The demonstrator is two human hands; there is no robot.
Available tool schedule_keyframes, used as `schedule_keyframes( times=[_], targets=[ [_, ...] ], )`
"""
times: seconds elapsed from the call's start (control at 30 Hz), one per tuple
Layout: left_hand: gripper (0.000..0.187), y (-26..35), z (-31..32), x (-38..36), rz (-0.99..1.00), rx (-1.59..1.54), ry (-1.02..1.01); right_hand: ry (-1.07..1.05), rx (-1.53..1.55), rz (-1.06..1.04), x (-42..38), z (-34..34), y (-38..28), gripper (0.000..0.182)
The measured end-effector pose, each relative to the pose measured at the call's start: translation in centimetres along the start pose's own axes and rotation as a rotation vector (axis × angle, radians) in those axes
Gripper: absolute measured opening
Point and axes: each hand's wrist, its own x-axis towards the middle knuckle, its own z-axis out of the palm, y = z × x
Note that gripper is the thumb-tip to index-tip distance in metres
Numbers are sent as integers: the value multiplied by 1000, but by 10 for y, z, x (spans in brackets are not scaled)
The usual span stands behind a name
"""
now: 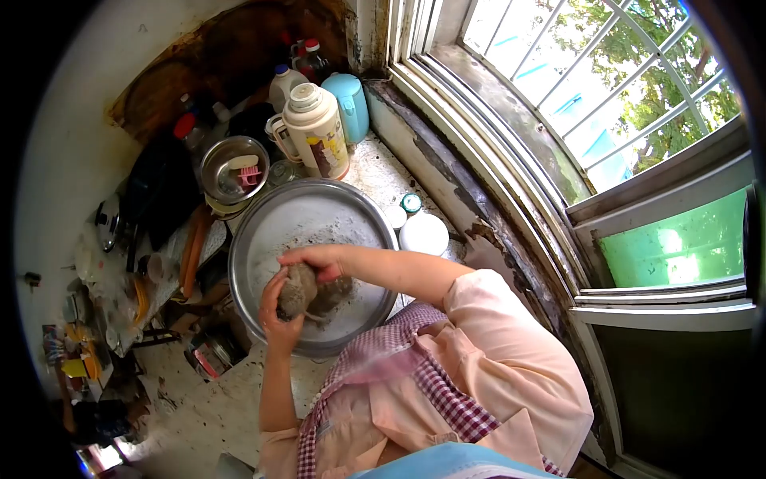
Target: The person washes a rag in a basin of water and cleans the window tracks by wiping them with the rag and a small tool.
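A rounded grey-brown lump of dough (296, 294) is held between my two hands over a wide metal basin (255, 223). My left hand (279, 313) cups it from the near left side, fingers curved round it. From the far right, my right hand (317, 260) reaches over and presses on its top and side, with the fingers bent. A second brownish mass (330, 295) lies in the basin right beside the lump, partly in its shadow. Pale powder (327, 233) is scattered over the far part of the basin floor.
Behind the basin stand a cream thermos (315, 132), a blue jug (348, 108) and a small steel bowl (233, 169) holding a pink-bristled brush. A round white lid (424, 234) is to the right. Cluttered utensils fill the left; a barred window (606, 88) borders the right.
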Motion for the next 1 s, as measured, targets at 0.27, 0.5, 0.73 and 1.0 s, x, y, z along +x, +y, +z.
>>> schedule_keyframes(
  times=[0.27,0.5,0.73,1.0],
  targets=[
    [51,33,-28,19,276,568,-484,-79,-597,152,29,23,-18,23],
    [51,4,-12,5,235,574,-725,145,-1554,205,78,8,13,26],
    [45,-36,-17,-6,-162,33,-28,219,-460,-168,-22,22,9,43],
    [41,-24,86,67,-933,-1064,-49,479,-1409,-1183,-176,23,4,44]
  ],
)
